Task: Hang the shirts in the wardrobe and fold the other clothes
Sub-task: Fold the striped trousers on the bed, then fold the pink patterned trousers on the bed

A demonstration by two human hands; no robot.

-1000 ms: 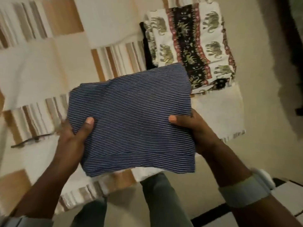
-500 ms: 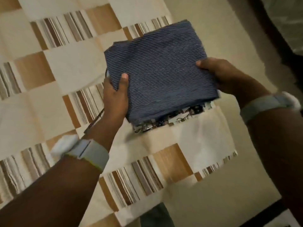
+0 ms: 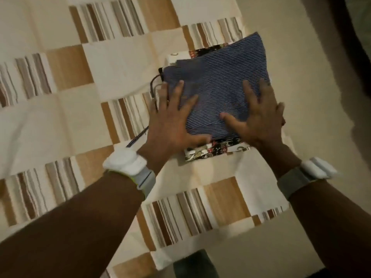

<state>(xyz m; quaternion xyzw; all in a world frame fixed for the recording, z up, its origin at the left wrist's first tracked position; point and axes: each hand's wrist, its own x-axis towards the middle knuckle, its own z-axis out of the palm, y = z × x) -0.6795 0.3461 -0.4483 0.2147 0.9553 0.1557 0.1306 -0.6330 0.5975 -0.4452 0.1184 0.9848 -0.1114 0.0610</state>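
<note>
the folded blue striped garment (image 3: pixel 224 81) lies flat on top of a folded patterned cloth (image 3: pixel 212 151), whose black, red and cream print shows along the near edge and again at the far left corner. the pile rests on a bedspread (image 3: pixel 100 77) of cream, tan and striped squares, near its right edge, with the beige floor (image 3: pixel 311 97) beyond.

the left hand (image 3: pixel 170 121) lies palm down on the near left part of the blue garment, its grip spread, fingers straight and fanned, the thumb reaching toward the near edge of the pile. the right hand (image 3: pixel 259 115) lies palm down on the near right part, its grip spread too, fingers straight and apart, the outer fingers at the right edge of the garment. neither hand pinches anything.

a thin dark cord (image 3: pixel 153 87) loops out from the left side of the pile onto the bedspread. each wrist carries a band with a white block: left wristband (image 3: pixel 128 163), right wristband (image 3: pixel 313 169).
</note>
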